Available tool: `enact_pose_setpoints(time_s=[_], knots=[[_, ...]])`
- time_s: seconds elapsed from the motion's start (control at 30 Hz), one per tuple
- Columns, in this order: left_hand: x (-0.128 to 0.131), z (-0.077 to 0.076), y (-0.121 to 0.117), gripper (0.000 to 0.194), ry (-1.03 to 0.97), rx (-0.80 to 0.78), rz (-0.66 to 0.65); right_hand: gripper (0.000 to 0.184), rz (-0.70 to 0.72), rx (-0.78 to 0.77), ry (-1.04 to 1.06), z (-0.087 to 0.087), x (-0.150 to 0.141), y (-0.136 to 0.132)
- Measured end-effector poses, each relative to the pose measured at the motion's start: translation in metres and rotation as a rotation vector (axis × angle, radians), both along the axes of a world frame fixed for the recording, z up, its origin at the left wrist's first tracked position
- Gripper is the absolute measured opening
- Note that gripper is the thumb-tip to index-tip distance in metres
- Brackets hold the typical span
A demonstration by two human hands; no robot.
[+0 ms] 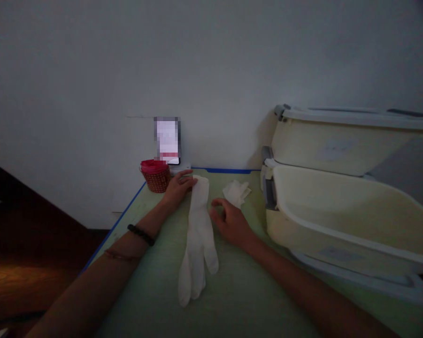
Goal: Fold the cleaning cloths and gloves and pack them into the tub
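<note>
Long white socks (198,220) lie flat on the green tabletop, with the cuff at the far end and several rounded toe ends toward me. My left hand (179,189) is at the cuff's left corner, its thumb touching the edge and its fingers reaching forward, apart from the thumb. Just right of the socks, my right hand (229,220) hovers or rests with curved fingers and a gap between thumb and forefinger; nothing shows in it. Beyond that hand is a crumpled white cloth item (236,191), its kind unclear.
A red woven basket (157,179) with a pink lining stands at the far left corner. Behind it, a lit phone (167,138) leans upright against the wall. Pale storage bins (303,230), one above the other, take up the right side. The table (232,300) has blue edging.
</note>
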State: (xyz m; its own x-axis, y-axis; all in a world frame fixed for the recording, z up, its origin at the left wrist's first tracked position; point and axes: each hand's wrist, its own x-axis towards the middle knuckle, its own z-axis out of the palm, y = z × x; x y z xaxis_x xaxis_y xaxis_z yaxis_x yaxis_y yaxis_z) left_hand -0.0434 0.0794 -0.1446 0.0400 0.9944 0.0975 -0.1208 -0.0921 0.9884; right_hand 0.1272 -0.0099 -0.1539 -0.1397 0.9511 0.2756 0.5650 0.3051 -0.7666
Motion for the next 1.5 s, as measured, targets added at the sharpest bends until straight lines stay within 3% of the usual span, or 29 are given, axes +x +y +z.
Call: enact_pose_setpoints(time_s=[0.13, 0.3, 0.57, 0.8, 1.23, 1.5], knots=[[0.001, 0.002, -0.003, 0.047, -0.078, -0.029, -0.027, 0.036, -0.103, -0.010, 0.093, -0.003, -0.015, 0.026], [0.000, 0.002, -0.003, 0.048, -0.111, -0.051, -0.034, 0.028, -0.137, -0.031, 0.146, -0.004, -0.022, 0.047], [0.000, 0.001, -0.001, 0.047, -0.131, -0.100, -0.075, 0.023, -0.084, -0.037, 0.151, -0.003, -0.019, 0.047], [-0.006, 0.004, -0.001, 0.041, -0.113, -0.185, -0.213, 0.022, -0.044, -0.047, 0.216, -0.004, -0.017, 0.050], [-0.010, 0.001, -0.002, 0.063, -0.016, -0.165, -0.375, 0.023, 0.025, -0.092, 0.319, -0.005, -0.015, 0.052], [-0.012, -0.001, 0.000, 0.064, 0.048, -0.129, -0.382, 0.021, 0.039, -0.085, 0.327, -0.005, -0.015, 0.052]])
